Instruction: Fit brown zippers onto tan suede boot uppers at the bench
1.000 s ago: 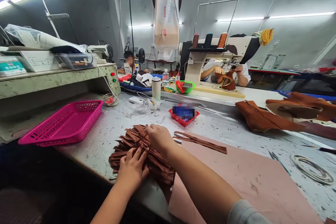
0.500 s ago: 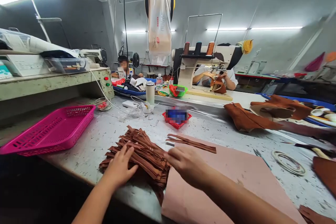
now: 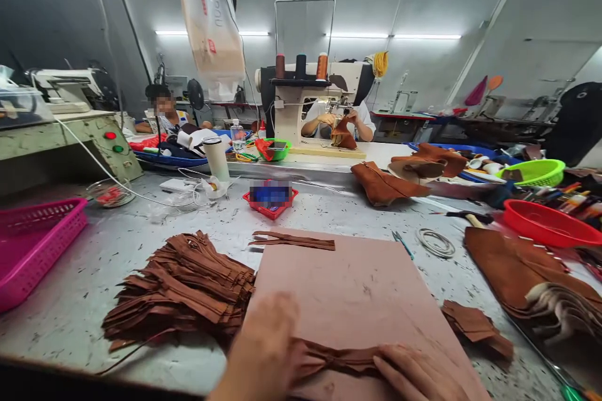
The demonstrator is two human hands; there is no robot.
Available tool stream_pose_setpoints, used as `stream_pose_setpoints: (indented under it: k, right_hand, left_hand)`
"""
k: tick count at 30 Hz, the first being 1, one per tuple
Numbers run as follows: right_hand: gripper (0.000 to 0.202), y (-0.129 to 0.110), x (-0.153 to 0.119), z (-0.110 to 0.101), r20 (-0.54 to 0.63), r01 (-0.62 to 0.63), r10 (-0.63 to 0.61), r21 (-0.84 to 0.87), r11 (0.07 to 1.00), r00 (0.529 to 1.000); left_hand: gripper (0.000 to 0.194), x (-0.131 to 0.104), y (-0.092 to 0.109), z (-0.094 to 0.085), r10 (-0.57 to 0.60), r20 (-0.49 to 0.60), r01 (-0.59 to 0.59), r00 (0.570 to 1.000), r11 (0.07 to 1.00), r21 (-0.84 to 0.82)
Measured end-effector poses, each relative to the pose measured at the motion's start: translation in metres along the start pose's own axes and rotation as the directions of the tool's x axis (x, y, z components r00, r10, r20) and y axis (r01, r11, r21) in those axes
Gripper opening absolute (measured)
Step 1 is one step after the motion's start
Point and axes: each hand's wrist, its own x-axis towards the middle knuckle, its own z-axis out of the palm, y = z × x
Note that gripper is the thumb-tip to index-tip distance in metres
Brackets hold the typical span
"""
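A brown zipper [image 3: 338,357] lies stretched across the near part of a pink board [image 3: 357,288]. My left hand [image 3: 268,344], smeared by motion, is over the zipper's left end; whether its fingers grip it cannot be made out. On the zipper's right end rest the extended fingers of my right hand [image 3: 416,373], lying flat. To the left of the board spreads a thick pile of brown zippers [image 3: 188,288]. Another zipper [image 3: 296,239] lies along the board's far edge, its split end sticking out past the left corner.
A pink basket [image 3: 42,250] stands at left, a small red tray [image 3: 270,200] beyond the board. Right of the board are snips [image 3: 403,244], a coiled cord [image 3: 436,243], brown scraps [image 3: 480,329] and leather pieces [image 3: 498,263]. A co-worker sits behind the sewing machine [image 3: 289,116].
The view has swung right. Both hands have left the zipper pile and moved onto the board, where a zipper now lies stretched between them.
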Motion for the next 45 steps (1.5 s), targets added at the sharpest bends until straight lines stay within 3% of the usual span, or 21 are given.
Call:
stream_pose_setpoints:
  k: [2, 4, 6, 10, 13, 15, 19, 22, 25, 29, 33, 37, 41, 45]
  right_hand:
    - [0.028, 0.000, -0.017, 0.002, 0.005, -0.032, 0.033, -0.025, 0.999, 0.999]
    - [0.029, 0.001, -0.033, 0.000, 0.034, -0.048, 0.050, -0.058, 0.997, 0.998]
    - [0.029, 0.003, -0.046, -0.006, 0.061, -0.068, 0.073, -0.077, 0.995, 0.995]
    - [0.032, 0.009, -0.074, -0.026, 0.097, -0.143, 0.154, -0.111, 0.983, 0.983]
    - [0.047, 0.009, -0.086, -0.034, 0.027, -0.285, 0.292, -0.141, 0.948, 0.956]
    - [0.053, 0.005, -0.078, -0.031, -0.018, -0.348, 0.349, -0.123, 0.929, 0.937]
    - [0.035, -0.012, -0.036, -0.008, -0.025, -0.256, 0.256, 0.011, 0.967, 0.966]
    - [0.032, -0.025, -0.015, 0.011, -0.003, -0.232, 0.233, 0.046, 0.972, 0.973]
    - [0.033, -0.031, -0.014, 0.022, 0.021, -0.238, 0.238, 0.028, 0.971, 0.971]
    - [0.034, -0.033, -0.017, 0.020, -0.021, -0.230, 0.230, -0.036, 0.973, 0.973]
    - [0.038, -0.034, -0.017, 0.016, -0.021, -0.234, 0.233, -0.118, 0.965, 0.972]
    - [0.044, -0.039, -0.020, 0.011, 0.086, -0.318, 0.330, -0.127, 0.939, 0.940]
    - [0.051, -0.043, -0.020, 0.003, 0.208, -0.370, 0.388, -0.122, 0.921, 0.898]
    - [0.047, -0.041, -0.021, -0.004, 0.264, -0.342, 0.360, -0.112, 0.933, 0.895]
  left_hand:
    - [0.030, 0.006, 0.056, 0.025, 0.219, -0.154, -0.235, 0.964, 0.968, -0.091]
    - [0.029, 0.008, 0.093, 0.042, 0.196, -0.218, -0.229, 0.956, 0.964, -0.135]
    - [0.030, 0.008, 0.107, 0.048, 0.198, -0.195, -0.231, 0.961, 0.959, -0.166]
    - [0.057, 0.011, 0.093, 0.037, 0.318, -0.076, -0.327, 0.945, 0.924, -0.200]
    - [0.057, 0.020, 0.084, 0.025, 0.404, -0.012, -0.400, 0.915, 0.901, -0.169]
    - [0.054, 0.025, 0.087, 0.021, 0.419, -0.008, -0.414, 0.908, 0.895, -0.166]
    - [0.027, 0.032, 0.099, 0.021, 0.247, 0.026, -0.231, 0.969, 0.933, -0.276]
    - [0.013, 0.037, 0.101, 0.022, 0.157, 0.114, -0.118, 0.981, 0.950, -0.290]
    - [0.011, 0.042, 0.100, 0.021, 0.122, 0.147, -0.085, 0.982, 0.969, -0.234]
    - [0.014, 0.042, 0.098, 0.023, 0.121, 0.159, -0.089, 0.980, 0.977, -0.192]
    - [0.022, 0.029, 0.080, 0.018, 0.051, 0.213, -0.021, 0.976, 0.990, -0.142]
    - [0.022, 0.016, 0.051, 0.002, -0.124, 0.353, 0.138, 0.927, 0.990, -0.013]
    - [0.018, 0.022, 0.049, -0.006, -0.064, 0.318, 0.122, 0.946, 0.979, -0.166]
    - [0.022, 0.042, 0.072, 0.001, 0.056, 0.426, 0.094, 0.903, 0.942, -0.322]
